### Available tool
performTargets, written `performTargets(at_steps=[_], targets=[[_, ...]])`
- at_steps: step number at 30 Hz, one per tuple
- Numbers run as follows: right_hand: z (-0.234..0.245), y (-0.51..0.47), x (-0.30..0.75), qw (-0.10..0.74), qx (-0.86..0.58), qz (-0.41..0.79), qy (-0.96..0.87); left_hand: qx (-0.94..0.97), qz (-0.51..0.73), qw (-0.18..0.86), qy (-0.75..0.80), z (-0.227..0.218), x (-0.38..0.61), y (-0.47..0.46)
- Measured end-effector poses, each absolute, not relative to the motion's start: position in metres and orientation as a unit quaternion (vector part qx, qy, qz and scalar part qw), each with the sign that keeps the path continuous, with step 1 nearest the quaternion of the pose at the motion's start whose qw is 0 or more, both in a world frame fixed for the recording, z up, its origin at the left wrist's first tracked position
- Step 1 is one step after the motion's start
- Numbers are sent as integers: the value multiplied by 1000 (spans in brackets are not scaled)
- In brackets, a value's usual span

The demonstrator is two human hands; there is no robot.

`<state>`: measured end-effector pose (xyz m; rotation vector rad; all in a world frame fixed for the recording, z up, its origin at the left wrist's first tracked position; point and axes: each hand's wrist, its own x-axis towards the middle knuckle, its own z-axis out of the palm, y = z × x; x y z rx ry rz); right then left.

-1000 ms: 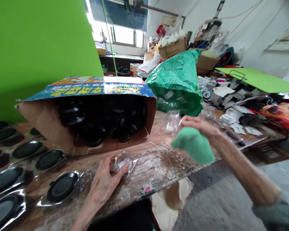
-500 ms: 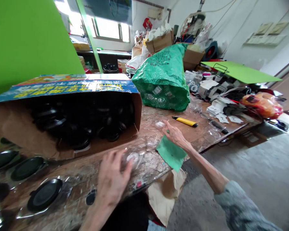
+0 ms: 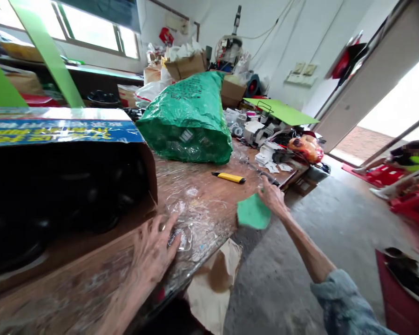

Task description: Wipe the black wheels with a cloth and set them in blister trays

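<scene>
- Two hands are ours: our left hand (image 3: pixel 153 251) lies flat, fingers spread, pressing a clear plastic packet (image 3: pixel 182 238) onto the desk (image 3: pixel 202 190), just in front of the cardboard box (image 3: pixel 56 135).
- Our right hand (image 3: pixel 273 197) has travelled from the middle of the desk out to its far right edge. Its fingers are closed together on the top of the green cloth (image 3: pixel 253 212), which now hangs over that edge.
- We judge the cloth's sweep across this stretch of film-covered wood to be at its end, with the left hand unmoved on the packet.
- Counted: one cloth, one packet, one box, one green bag (image 3: pixel 186 118), one yellow cutter (image 3: pixel 228 177). We cannot count the dark pieces inside the box.
</scene>
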<state>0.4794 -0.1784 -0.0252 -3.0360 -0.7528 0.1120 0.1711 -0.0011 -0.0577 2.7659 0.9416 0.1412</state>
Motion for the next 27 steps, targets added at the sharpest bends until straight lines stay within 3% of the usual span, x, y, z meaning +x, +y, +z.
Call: performTargets(at_steps=[11, 18, 23, 27], targets=[[-48, -211, 525, -86, -951, 43, -294, 923, 44, 96, 370, -41, 158, 3], [-53, -184, 465, -101, -894, 76, -431, 899, 22, 219, 380, -33, 138, -24], [-43, -160, 408, -90, -857, 71, -503, 910, 40, 155, 381, -30, 92, -4], [-39, -167, 403, -82, -906, 55, -412, 904, 41, 132, 404, -39, 53, 22]])
